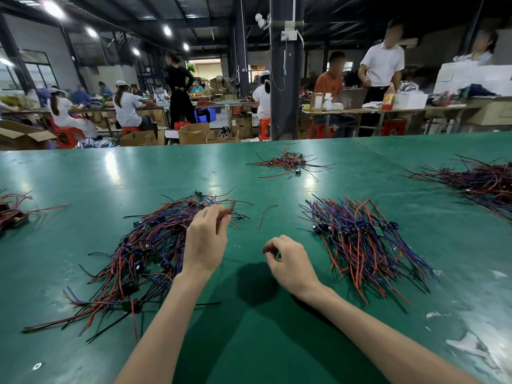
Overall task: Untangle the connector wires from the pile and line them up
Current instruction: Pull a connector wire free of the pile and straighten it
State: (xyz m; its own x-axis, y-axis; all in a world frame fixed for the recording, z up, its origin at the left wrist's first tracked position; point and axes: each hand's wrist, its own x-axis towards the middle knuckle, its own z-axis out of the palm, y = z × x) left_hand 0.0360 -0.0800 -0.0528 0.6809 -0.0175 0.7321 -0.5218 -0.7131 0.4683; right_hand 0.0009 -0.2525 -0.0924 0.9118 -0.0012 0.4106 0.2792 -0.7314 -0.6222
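Connector wires point(133, 261): a tangled pile on the green counter point(249, 342), left of the two hands. The right hand point(291, 261), nearest, is loosely curled and empty; the left hand point(206, 236) pinches one red wire point(231, 208) at the pile's far edge. To the right lies a combed bunch point(360, 239). Farther off is a small heap point(288, 162), with two more at the side edges, five in all. The wires look light, limp and snag-prone, and are probably best drawn out by a connector end.

Dim factory hall: dark pillar point(285, 79), bright ceiling lamps point(52, 8), red stools point(264, 128), cardboard boxes point(194, 133), workers point(126, 106) at long benches point(388, 110)
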